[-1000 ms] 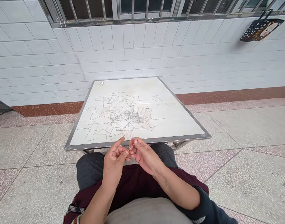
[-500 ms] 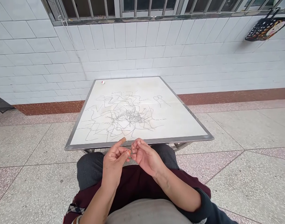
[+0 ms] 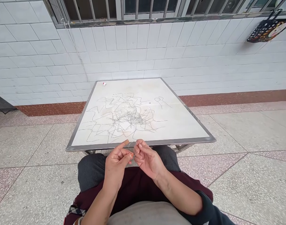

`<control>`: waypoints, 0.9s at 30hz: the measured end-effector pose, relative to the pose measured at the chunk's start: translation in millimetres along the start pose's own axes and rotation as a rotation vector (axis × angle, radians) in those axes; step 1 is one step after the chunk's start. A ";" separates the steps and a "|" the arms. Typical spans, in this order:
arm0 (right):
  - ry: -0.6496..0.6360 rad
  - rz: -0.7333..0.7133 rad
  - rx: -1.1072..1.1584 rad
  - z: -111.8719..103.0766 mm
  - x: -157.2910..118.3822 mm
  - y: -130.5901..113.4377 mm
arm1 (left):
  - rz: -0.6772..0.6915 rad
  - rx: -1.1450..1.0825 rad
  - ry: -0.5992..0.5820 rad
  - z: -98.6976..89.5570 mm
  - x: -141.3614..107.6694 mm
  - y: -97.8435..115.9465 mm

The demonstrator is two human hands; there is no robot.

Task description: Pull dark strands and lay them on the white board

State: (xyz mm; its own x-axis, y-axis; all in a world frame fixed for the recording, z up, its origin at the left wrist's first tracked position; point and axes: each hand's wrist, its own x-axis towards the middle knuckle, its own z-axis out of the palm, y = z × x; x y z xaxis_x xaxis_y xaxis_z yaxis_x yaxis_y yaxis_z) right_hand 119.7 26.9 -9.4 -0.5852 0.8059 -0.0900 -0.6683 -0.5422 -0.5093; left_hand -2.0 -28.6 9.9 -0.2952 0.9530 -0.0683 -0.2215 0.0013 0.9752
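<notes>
My left hand is closed in a pinch of thumb and fingers on a thin, bent wire, its index finger stretched forward with a tan wrap on the tip. Close beside it, my right hand pinches the same strand, palm turned up. A fine loop of it shows between the two sets of fingertips, just in front of the table's near edge. Beyond my hands, many thin, kinked dark wires lie loose on the white table, most tangled near the middle.
A few separate wires lie toward the right. At the table's far left corner is a small white and red object. The table stands against a tiled wall. A patterned bag hangs at upper right, and a cord on the left.
My fingertips have drawn slightly apart, and more of the thin wire shows between them. A small dark speck now appears above the table's middle right. The view has shifted slightly.
</notes>
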 end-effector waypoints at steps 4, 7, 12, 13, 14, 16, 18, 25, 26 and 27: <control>-0.029 -0.012 0.050 -0.7 -0.9 -0.2 | -0.014 0.004 -0.003 0.4 -1.2 2.4; -0.029 -0.010 0.060 -1.7 -1.3 -0.3 | -0.006 -0.004 0.019 0.3 -2.2 2.4; -0.044 -0.037 0.042 -2.4 -0.8 0.6 | -0.008 -0.022 0.011 0.6 -2.6 1.4; -0.046 -0.038 0.030 -2.2 -0.8 0.5 | -0.008 -0.024 0.012 0.5 -2.6 1.4; -0.045 -0.041 0.015 -1.9 -0.9 0.2 | -0.008 -0.023 0.015 0.4 -2.5 1.5; -0.036 -0.051 -0.033 -1.2 -1.4 -1.2 | -0.011 -0.012 0.020 -0.2 -2.3 1.6; -0.025 -0.065 -0.096 -0.9 -1.8 -3.6 | -0.013 0.007 0.021 -0.9 -2.1 1.5; -0.084 -0.059 -0.204 -7.4 0.2 -8.6 | -0.012 0.029 0.008 -0.8 -2.2 1.1; -0.084 -0.059 -0.213 -8.3 0.5 -8.7 | -0.014 0.030 0.007 -0.7 -2.3 1.4; -0.084 -0.058 -0.224 -8.7 0.6 -9.0 | -0.016 0.034 0.004 -0.6 -2.4 1.9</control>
State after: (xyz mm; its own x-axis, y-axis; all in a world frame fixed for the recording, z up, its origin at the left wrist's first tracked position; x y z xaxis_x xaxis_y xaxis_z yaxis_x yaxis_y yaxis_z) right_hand 129.4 34.4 -12.3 -0.5914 0.8063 0.0113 -0.5885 -0.4220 -0.6896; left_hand -2.3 -31.1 11.7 -0.2956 0.9515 -0.0850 -0.1943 0.0272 0.9806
